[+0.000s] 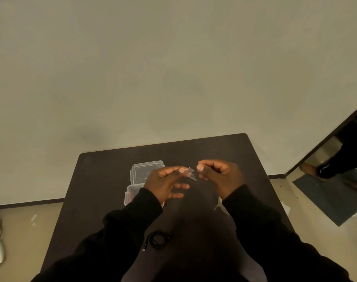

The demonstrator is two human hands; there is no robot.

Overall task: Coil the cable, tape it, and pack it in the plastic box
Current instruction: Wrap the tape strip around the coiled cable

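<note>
A small strip of clear tape [191, 173] is stretched between my two hands above the dark table [104, 192]. My left hand [165, 183] pinches its left end with thumb and forefinger, the other fingers spread. My right hand [220, 176] pinches the right end, fingers curled. The black cable [158, 240] lies coiled on the table near me, between my sleeves, with one plug end sticking out to the left. The clear plastic box [132, 193] stands open behind my left hand, its lid [147, 170] flipped toward the wall; something red shows inside.
A pale roll-like object [221, 205], partly hidden by my right sleeve, lies on the table. The table stands against a plain wall. At the right, another person's leg and foot [334, 165] stand by a doorway near a dark floor mat [332, 197].
</note>
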